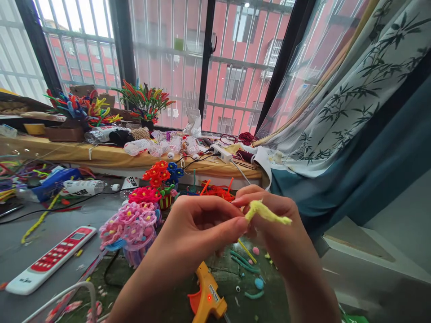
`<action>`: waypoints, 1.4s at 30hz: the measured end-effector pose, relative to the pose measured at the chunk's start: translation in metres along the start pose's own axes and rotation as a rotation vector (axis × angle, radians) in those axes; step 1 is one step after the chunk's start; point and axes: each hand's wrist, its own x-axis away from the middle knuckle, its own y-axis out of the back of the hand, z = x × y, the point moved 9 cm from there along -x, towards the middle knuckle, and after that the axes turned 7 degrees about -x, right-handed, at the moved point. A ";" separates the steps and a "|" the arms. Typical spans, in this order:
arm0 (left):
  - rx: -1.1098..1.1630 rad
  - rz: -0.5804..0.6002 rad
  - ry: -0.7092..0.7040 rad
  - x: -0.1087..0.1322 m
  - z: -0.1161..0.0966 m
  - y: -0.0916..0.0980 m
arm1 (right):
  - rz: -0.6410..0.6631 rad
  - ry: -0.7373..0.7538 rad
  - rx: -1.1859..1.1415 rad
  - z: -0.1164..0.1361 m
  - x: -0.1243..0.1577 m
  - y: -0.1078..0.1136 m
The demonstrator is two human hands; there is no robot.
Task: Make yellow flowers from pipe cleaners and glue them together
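Note:
A short bent piece of fuzzy yellow pipe cleaner [267, 212] is held up between my two hands above the table. The thumb and index finger of my left hand [202, 226] pinch its near end. Close against it, my right hand [278, 224] has its fingers curled round the same piece, with the free end sticking out to the right; its fingertips are partly hidden. Below the hands lies a yellow-orange glue gun [209, 296] with a small red light. Teal pipe cleaner pieces [244, 262], a blue pom-pom [259, 283] and a googly eye [238, 289] lie beside it.
Pink and lilac pipe cleaner flowers [131, 222] stand left of my hands, with red flowers [156, 172] behind. A white and red remote control [54, 258] lies at left. Plastic bottles [138, 146] and a power strip [221, 154] crowd the window ledge. A curtain [336, 179] hangs right.

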 end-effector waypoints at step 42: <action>-0.336 -0.103 -0.182 0.009 -0.022 0.004 | -0.070 -0.058 -0.013 0.003 0.011 -0.003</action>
